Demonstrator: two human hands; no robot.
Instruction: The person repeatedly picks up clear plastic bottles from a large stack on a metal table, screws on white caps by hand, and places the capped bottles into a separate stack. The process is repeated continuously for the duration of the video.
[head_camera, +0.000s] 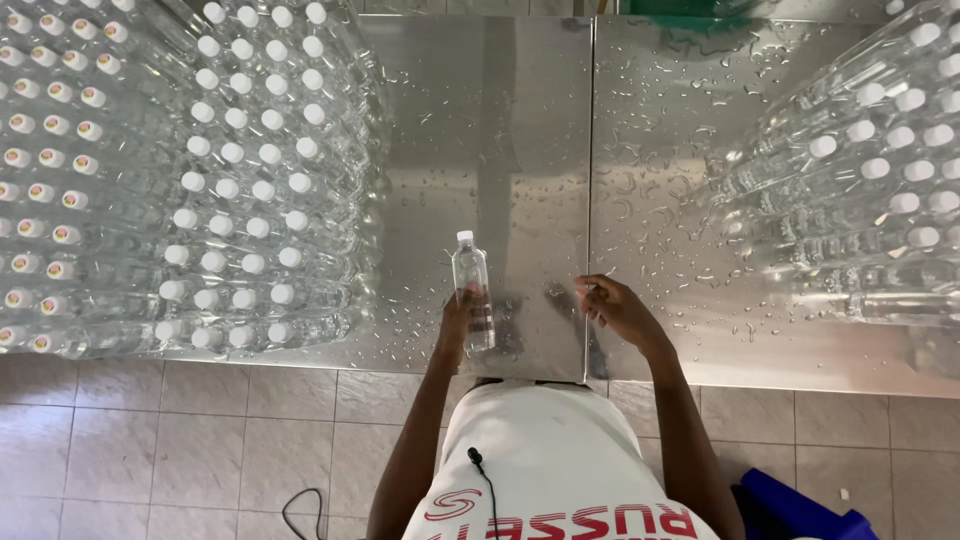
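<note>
— What worries you here?

— The steel table (520, 120) is wet, beaded with drops. The packed bottles (240, 170) along its left edge and the stack (880, 170) at its right look full and capped. My left hand (458, 325) wraps one clear bottle (472, 285) near the front edge; slick plastic could slip.

— And the other?

— My right hand (615, 308) hangs loosely curled, empty.

A metal table (520, 120) made of two steel sheets joined at a seam carries everything, and its surface is wet with water drops (660, 190). A large block of clear capped bottles (240, 180) stands on its left part, another group of bottles (880, 170) on the right. One single bottle (472, 290) stands near the front edge, between them.
</note>
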